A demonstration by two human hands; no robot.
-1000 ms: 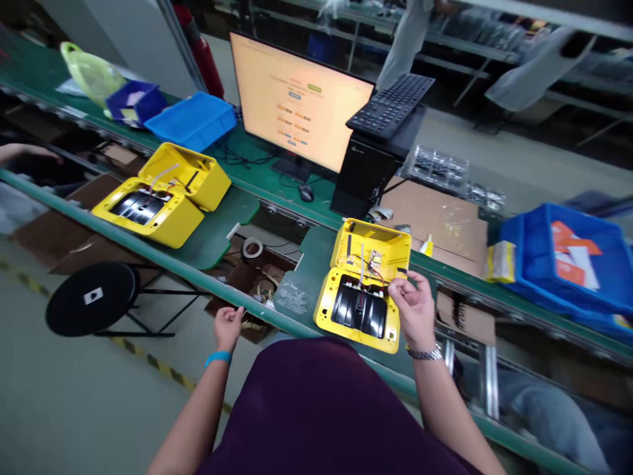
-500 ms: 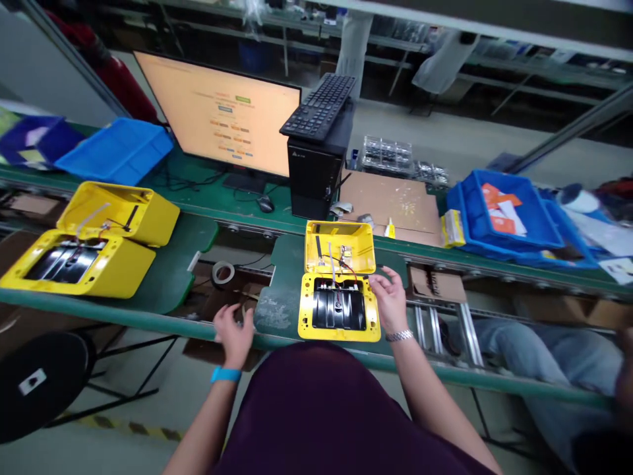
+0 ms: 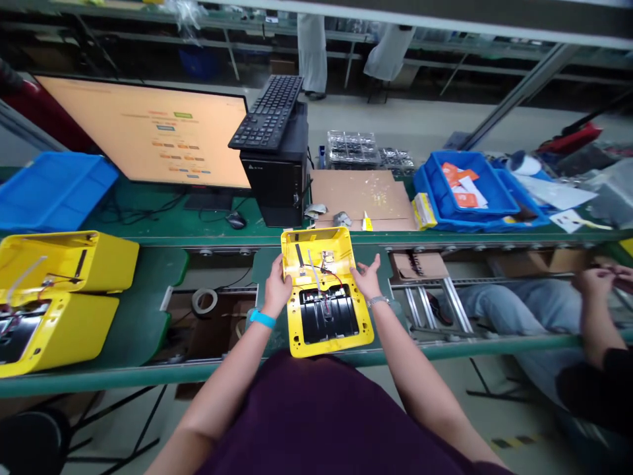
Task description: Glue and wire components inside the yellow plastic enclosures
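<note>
In front of my torso an opened yellow plastic case (image 3: 329, 348) lies on the green board, turned slightly askew. Its lid (image 3: 341, 241) is folded back, with thin wires and a small circuit board inside. A black ribbed part (image 3: 329, 323) fills the lower half. My left hand (image 3: 277, 289) grips the case's left side near the hinge, its fingertips partly hidden. At the right side my right hand (image 3: 368, 278) has its fingers spread, the thumb side touching the lid's edge. A second opened yellow case (image 3: 86, 323) rests to the left.
Behind the line stand a monitor (image 3: 148, 132) and a black computer tower (image 3: 274, 188) topped by a keyboard (image 3: 271, 112). Blue bins (image 3: 469, 211) sit at the back right. A tape roll (image 3: 204, 301) lies left of the board. Another person's hand (image 3: 596, 280) shows at far right.
My left hand has come up from beside the board's left edge to the case. My right hand has spread its fingers at the lid. The case has turned slightly; my view has shifted right.
</note>
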